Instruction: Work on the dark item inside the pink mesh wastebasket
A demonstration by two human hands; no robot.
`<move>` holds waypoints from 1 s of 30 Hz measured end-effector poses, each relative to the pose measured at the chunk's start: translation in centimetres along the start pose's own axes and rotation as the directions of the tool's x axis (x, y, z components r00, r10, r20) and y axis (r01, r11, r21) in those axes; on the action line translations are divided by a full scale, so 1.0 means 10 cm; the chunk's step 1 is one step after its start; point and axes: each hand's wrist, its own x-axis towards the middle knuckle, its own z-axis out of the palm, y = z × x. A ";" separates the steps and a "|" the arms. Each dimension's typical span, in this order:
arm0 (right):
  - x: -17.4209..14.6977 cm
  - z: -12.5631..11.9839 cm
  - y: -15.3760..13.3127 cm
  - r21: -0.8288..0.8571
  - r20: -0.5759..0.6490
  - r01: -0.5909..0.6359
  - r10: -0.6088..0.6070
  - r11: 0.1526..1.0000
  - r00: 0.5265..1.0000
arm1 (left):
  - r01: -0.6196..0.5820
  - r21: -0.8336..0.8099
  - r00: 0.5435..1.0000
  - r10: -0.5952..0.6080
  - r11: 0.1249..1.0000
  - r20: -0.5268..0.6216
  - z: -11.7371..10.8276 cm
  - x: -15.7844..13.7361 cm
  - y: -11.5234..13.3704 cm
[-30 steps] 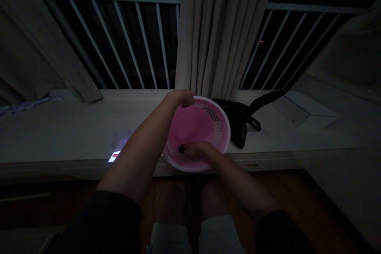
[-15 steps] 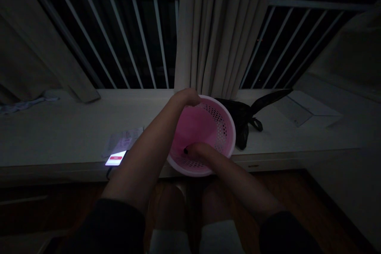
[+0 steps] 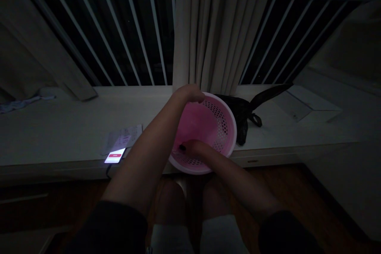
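Note:
A round pink plastic basket (image 3: 231,127) with a perforated wall is tilted towards me at the front edge of the white ledge. My left hand (image 3: 192,93) is closed over its far rim. Down inside the basket, my right hand (image 3: 192,149) is closed near the front wall. A small dark thing (image 3: 182,147) shows at its fingertips, too dim to name. The basket's left side is partly hidden behind my left forearm.
A lit phone (image 3: 115,155) with a cable and some printed sheets (image 3: 123,137) lie on the ledge (image 3: 74,127) at the left. Right of the basket is a black plastic bag (image 3: 242,117), with a white box (image 3: 312,103) beyond. Curtains (image 3: 220,27) and railings stand behind.
My right hand has shifted slightly left inside the basket, with the small dark thing at its fingertips. My left hand still grips the rim. The whole view has moved a little.

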 end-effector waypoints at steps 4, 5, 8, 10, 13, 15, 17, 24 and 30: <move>0.00 0.02 -0.01 0.035 0.008 0.036 -0.037 0.999 0.999 | 0.040 -0.072 0.998 -0.038 0.997 0.041 -0.02 -0.04 -0.07; 0.00 0.01 -0.01 0.046 0.015 0.037 -0.037 0.998 0.999 | 0.048 -0.084 0.998 -0.044 0.995 0.046 -0.02 -0.05 -0.09; -0.02 -0.03 -0.02 0.093 0.042 0.041 -0.045 0.995 0.998 | 0.056 -0.103 0.998 -0.053 0.993 0.037 -0.03 -0.09 -0.11; -0.02 -0.06 -0.02 0.128 0.071 0.027 -0.036 0.991 0.997 | 0.062 -0.096 0.998 -0.059 0.993 0.032 -0.03 -0.12 -0.09; -0.02 -0.07 -0.02 0.173 0.102 0.012 -0.030 0.985 0.994 | 0.053 -0.072 0.998 -0.050 0.996 0.035 -0.03 -0.15 -0.03; -0.01 -0.04 -0.01 0.197 0.089 0.018 -0.036 0.980 0.995 | 0.038 -0.067 0.999 -0.036 0.997 0.037 -0.03 -0.15 -0.01; -0.01 -0.01 0.02 0.218 0.081 0.024 -0.043 0.976 0.996 | 0.037 -0.065 0.999 -0.035 0.997 0.035 -0.02 -0.14 0.00; 0.05 -0.01 0.20 0.361 0.177 0.049 -0.120 0.931 0.977 | 0.056 -0.081 0.998 -0.056 0.995 0.009 0.00 -0.07 -0.14; 0.11 -0.04 0.29 0.557 0.203 0.015 -0.154 0.831 0.967 | 0.068 -0.096 0.998 -0.068 0.993 0.006 0.00 -0.07 -0.15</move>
